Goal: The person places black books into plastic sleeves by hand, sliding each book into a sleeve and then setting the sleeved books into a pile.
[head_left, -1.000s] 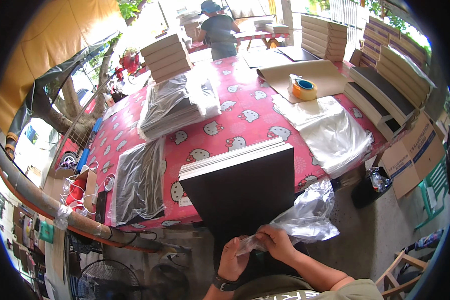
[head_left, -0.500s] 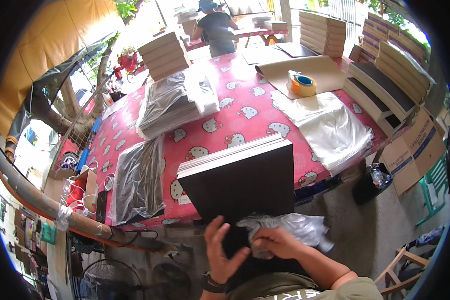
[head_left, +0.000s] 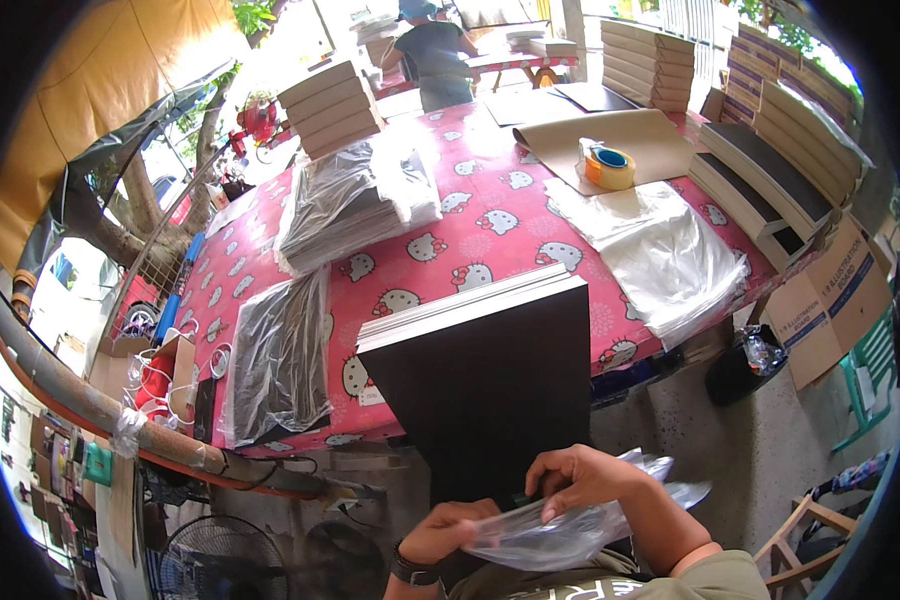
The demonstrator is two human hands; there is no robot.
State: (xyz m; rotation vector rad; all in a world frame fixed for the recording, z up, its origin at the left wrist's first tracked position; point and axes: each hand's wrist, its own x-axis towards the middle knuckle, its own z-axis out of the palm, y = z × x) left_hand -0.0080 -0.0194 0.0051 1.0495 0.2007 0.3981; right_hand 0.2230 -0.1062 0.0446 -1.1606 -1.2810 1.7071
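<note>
A thick stack of black boards (head_left: 480, 370) with pale edges leans toward me over the near edge of the table. Close to my body, below the stack, a clear plastic bag (head_left: 550, 540) stretches between my hands. My left hand (head_left: 442, 530), slightly smeared by motion, is closed on one end of the bag. Bent fingers of my right hand (head_left: 582, 482) pinch the plastic from above, and part of the bag trails past the right wrist. The lower part of the boards is hidden behind my hands.
The table (head_left: 445, 250) has a pink patterned cover. Bagged black boards (head_left: 275, 365) and a bagged pile (head_left: 355, 210) lie left. Flat plastic bags (head_left: 670, 260), tape rolls (head_left: 608, 170) and stacked boards (head_left: 760, 180) sit right. A fan (head_left: 220, 560) stands lower left; another person (head_left: 435, 65) is beyond.
My left hand has gone from spread fingers beside the boards to closing on the bag, lower down. The crumpled plastic is now pulled out between both hands, and my right hand has shifted right.
</note>
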